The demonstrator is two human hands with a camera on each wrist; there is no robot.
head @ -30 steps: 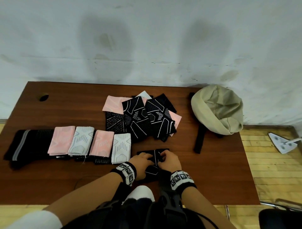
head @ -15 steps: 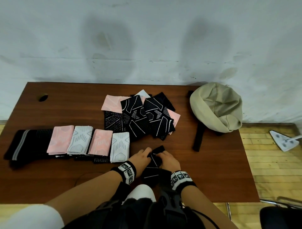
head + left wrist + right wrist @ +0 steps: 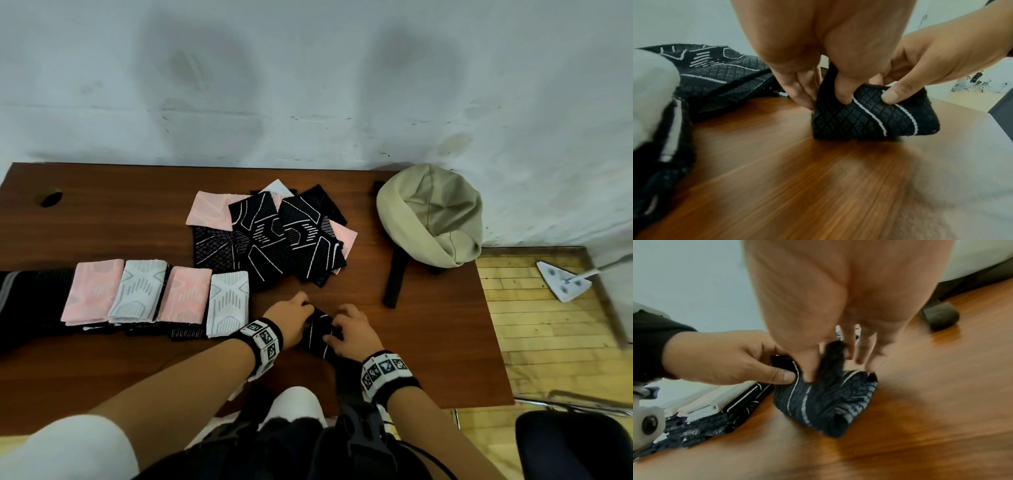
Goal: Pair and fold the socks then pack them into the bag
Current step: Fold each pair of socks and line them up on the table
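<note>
Black patterned socks with white lines [image 3: 320, 334] are held as a small folded bundle near the front edge of the brown wooden table [image 3: 428, 342], between both hands. The bundle is pinched by the left hand [image 3: 291, 320] at its left side, with the thumb pressed on the knit face and the fingers tucked behind, as the left wrist view shows. It is gripped at its right side by the right hand [image 3: 352, 332] — thumb on the fabric, fingers curled over the top fold. The lower edge of the bundle rests on the tabletop. To the left, a row of folded pink and white sock pairs [image 3: 157, 296] is laid over dark socks, side by side and touching. Behind the hands, a loose pile of black, pink and white socks [image 3: 274, 240] lies well apart from the bundle. A beige fabric bag [image 3: 431, 216] with a black strap [image 3: 395, 282] sits at the far right corner of the table — its opening faces left.
</note>
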